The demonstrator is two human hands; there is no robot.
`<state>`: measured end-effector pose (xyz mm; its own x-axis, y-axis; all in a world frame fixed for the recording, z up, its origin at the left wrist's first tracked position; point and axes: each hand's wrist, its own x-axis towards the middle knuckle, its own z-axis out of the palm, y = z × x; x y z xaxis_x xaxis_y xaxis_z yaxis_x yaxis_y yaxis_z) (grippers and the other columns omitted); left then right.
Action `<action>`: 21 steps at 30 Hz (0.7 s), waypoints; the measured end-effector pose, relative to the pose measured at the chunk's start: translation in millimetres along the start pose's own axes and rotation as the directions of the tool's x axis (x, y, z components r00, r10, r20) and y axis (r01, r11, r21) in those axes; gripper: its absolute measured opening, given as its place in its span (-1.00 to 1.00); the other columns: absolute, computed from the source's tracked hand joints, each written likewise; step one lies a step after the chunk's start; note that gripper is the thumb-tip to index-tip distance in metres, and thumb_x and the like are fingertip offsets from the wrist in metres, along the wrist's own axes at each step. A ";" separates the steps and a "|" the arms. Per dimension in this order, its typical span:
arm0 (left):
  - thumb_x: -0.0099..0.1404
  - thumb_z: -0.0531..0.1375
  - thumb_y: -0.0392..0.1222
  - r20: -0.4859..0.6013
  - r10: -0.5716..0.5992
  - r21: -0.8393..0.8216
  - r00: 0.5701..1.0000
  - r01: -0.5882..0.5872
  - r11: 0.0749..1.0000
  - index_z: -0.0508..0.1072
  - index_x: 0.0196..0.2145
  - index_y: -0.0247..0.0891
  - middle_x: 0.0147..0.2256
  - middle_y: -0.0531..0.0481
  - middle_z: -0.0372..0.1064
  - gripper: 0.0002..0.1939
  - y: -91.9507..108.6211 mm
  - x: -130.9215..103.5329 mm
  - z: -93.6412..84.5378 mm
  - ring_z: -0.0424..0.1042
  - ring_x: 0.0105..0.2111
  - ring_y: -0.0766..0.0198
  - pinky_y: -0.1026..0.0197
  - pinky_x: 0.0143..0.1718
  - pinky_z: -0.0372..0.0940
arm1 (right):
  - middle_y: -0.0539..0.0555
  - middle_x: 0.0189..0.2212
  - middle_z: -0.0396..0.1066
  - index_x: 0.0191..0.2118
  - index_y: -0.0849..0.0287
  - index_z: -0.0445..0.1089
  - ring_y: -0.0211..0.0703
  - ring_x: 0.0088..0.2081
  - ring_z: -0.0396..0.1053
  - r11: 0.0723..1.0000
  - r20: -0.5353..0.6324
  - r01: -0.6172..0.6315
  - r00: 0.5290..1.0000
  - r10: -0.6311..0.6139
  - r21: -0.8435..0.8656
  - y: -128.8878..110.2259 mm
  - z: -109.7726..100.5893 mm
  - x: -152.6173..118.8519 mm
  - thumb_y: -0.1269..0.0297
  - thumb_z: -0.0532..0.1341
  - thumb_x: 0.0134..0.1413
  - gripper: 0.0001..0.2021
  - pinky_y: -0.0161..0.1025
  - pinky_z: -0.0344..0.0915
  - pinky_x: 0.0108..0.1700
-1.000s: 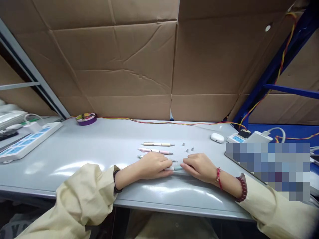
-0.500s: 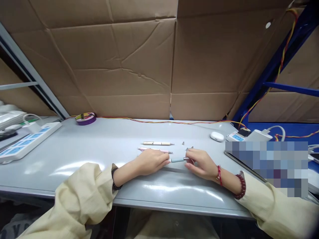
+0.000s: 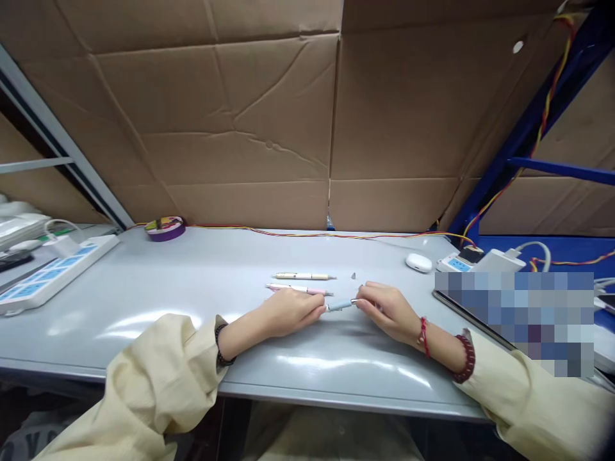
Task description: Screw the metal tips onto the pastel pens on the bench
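My left hand (image 3: pixel 294 312) is closed around the rear part of a light blue pen (image 3: pixel 339 305), hiding that end. The pen slants slightly up to the right, over the table. At its silver tip, the thumb and fingers of my right hand (image 3: pixel 388 308) are pinched together. Just beyond my left hand lies a pink-and-white pen (image 3: pixel 307 290), partly covered by the hand. A cream pen (image 3: pixel 305 276) rests parallel behind it. A small silver cone-shaped piece (image 3: pixel 353 276) sits on the table beyond my right fingers.
On the grey table (image 3: pixel 230 256) are a purple roll of tape (image 3: pixel 166 229), a white earbud case (image 3: pixel 418 263) and, at the left, a white power strip (image 3: pixel 62 272). A pixelated flat object (image 3: pixel 514 320) lies at the right. Cardboard (image 3: pixel 230 128) walls the back, with a twisted wire along it.
My right fingers have closed onto the pen's tip, and the pen's tip end has risen a little. My left hand keeps its hold in nearly the same place.
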<state>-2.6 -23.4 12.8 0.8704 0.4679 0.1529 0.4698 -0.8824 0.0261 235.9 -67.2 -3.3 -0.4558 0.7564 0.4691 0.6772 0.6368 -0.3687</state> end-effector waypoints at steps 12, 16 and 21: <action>0.36 -0.08 -0.20 -0.031 -0.049 -0.001 0.998 0.049 0.999 0.35 -0.42 -0.24 -0.44 0.05 0.45 -0.72 -0.3 0.6 -0.1 0.39 -0.54 0.30 0.33 -0.53 0.13 | 0.07 -0.39 0.38 -0.21 0.16 0.29 -0.22 -0.43 0.30 0.997 -0.011 -0.045 0.999 0.046 0.057 0.6 2.5 0.1 0.21 0.04 0.19 -0.83 -0.28 0.25 -0.41; 0.37 -0.10 -0.19 -0.029 -0.062 -0.014 0.998 0.062 0.998 0.37 -0.36 -0.24 -0.35 0.02 0.48 -0.71 -1.8 0.0 0.5 0.39 -0.53 0.30 0.32 -0.51 0.14 | 0.03 -0.47 0.36 -0.30 0.15 0.31 -0.24 -0.48 0.28 0.997 -0.065 -0.070 0.995 0.073 0.045 1.2 3.6 0.2 0.24 0.01 0.23 -0.82 -0.28 0.25 -0.42; 0.40 -0.12 -0.08 -0.049 -0.056 -0.048 0.997 0.054 0.997 0.36 -0.30 -0.22 -0.35 0.02 0.48 -0.69 -5.6 -1.4 2.3 0.43 -0.47 0.26 0.31 -0.49 0.16 | 0.04 -0.42 0.38 -0.22 0.12 0.30 -0.22 -0.46 0.31 0.997 -0.155 -0.015 0.988 0.026 0.071 1.6 6.3 -1.7 0.30 0.06 0.19 -0.90 -0.27 0.31 -0.42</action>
<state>-6.1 -19.0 10.2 0.8344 0.5139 0.1994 0.5085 -0.8572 0.0813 234.2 -66.5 -9.8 -0.3429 0.7405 0.5780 0.6412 0.6342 -0.4320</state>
